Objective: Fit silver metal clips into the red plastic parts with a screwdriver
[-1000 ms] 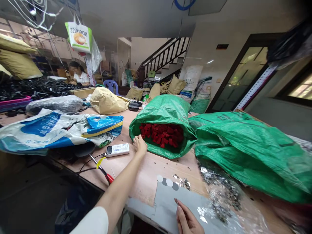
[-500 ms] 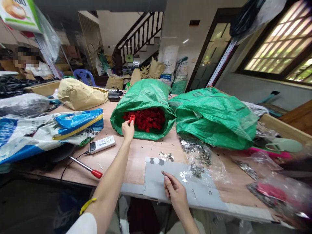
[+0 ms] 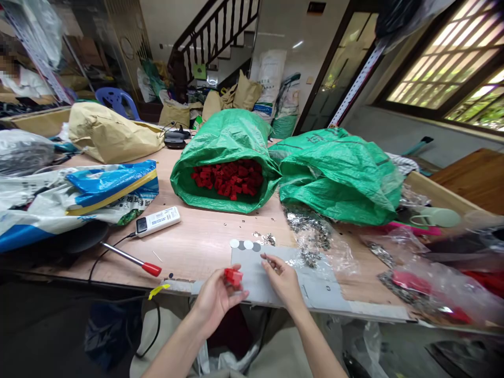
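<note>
Over the table's front edge, my left hand (image 3: 216, 298) holds a small red plastic part (image 3: 233, 276) in its fingers, palm turned up and thumb extended. My right hand (image 3: 284, 281) is closed in a pinch above the grey mat (image 3: 252, 270), close to the red part. A tiny dark piece seems to sit at its fingertips, too small to name. Behind them a green woven sack (image 3: 224, 134) lies on its side, its mouth facing me, with many similar red parts (image 3: 232, 178) inside. White and grey discs (image 3: 248, 245) line the mat's back edge, near small metal pieces (image 3: 269, 239).
Right of the mat lies a clear bag of metal pieces (image 3: 313, 241), below a second green sack (image 3: 338, 176). On the left are a white handheld device (image 3: 158, 221) with a cable, a red-handled metal lever (image 3: 151, 269) and a blue-white bag (image 3: 114, 189).
My left hand has drawn back from the sack's mouth to the front edge, bringing the red part beside my right hand. My right hand stays pinched over the mat. The view has shifted slightly.
</note>
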`<action>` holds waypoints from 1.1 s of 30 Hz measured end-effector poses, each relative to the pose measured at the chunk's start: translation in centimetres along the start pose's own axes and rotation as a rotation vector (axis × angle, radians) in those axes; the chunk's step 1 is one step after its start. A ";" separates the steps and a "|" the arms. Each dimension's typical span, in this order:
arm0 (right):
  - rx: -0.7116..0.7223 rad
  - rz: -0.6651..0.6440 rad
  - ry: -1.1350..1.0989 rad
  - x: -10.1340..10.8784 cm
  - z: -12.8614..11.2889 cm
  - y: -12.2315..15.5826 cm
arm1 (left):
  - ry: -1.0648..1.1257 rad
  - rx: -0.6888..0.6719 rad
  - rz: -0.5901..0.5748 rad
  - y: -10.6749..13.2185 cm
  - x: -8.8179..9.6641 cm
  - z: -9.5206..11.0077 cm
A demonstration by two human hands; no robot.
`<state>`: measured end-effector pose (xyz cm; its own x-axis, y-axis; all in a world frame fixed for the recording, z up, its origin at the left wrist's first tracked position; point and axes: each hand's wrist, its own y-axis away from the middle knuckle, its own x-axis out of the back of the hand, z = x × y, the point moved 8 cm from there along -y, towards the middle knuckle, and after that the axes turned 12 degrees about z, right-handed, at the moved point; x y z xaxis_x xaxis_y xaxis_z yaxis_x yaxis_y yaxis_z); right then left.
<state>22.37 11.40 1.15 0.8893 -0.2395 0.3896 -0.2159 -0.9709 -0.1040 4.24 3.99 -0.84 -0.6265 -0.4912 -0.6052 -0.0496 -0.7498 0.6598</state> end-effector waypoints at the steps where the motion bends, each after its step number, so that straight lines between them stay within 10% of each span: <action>1: 0.075 0.053 0.149 0.1 -0.5 -0.9 | -0.005 0.030 0.005 0.6 0.8 -0.3; 5: 0.191 0.139 0.544 -0.8 -1.7 -3.8 | -0.049 0.018 0.024 1.9 2.2 0.5; 11: 0.218 0.121 0.534 -2.0 -2.2 -5.6 | -0.023 -0.085 0.014 1.8 1.7 3.5; 21: 0.132 -0.226 -0.021 -3.8 -8.1 2.8 | 0.148 0.157 0.014 1.0 0.4 2.6; 33: 0.314 -0.261 0.036 -5.1 -8.8 4.8 | -0.107 -0.148 0.056 0.5 0.9 2.3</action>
<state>13.29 7.88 6.69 0.8821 0.0092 0.4710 0.1536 -0.9508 -0.2691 1.90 4.22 -0.04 -0.7047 -0.4899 -0.5132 0.0975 -0.7834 0.6139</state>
